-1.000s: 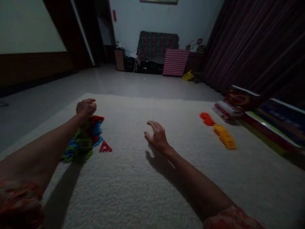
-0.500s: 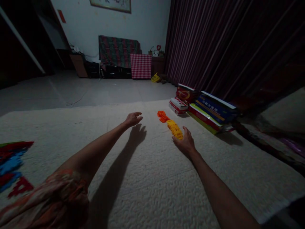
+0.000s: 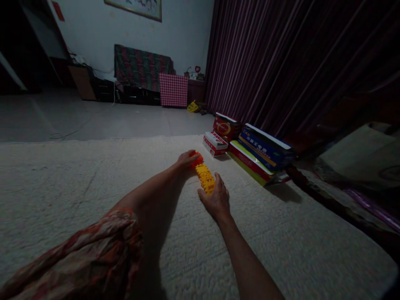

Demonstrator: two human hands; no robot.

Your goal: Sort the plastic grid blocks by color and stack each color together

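A row of yellow interlocking plastic pieces (image 3: 205, 176) lies on the pale quilted mat (image 3: 125, 175), standing on edge and packed side by side. Orange plastic pieces (image 3: 198, 157) continue the row at its far end, partly covered by my left hand (image 3: 186, 160), whose fingers curl over them. At the near end, my right hand (image 3: 216, 197) has its thumb on the left and fingers on the right of the yellow pieces, gripping them. Both hands rest low, close to the mat.
A small white and red box (image 3: 215, 143) stands beyond the row. Behind it are a red box (image 3: 225, 126) and a blue box (image 3: 265, 146) stacked on a red and green one (image 3: 250, 163). A purple curtain (image 3: 265, 62) hangs at the right.
My left hand has moved right and onto the orange pieces. My right hand stays at the yellow pieces. The view has turned right, and the red and blue pieces at the left have left it.
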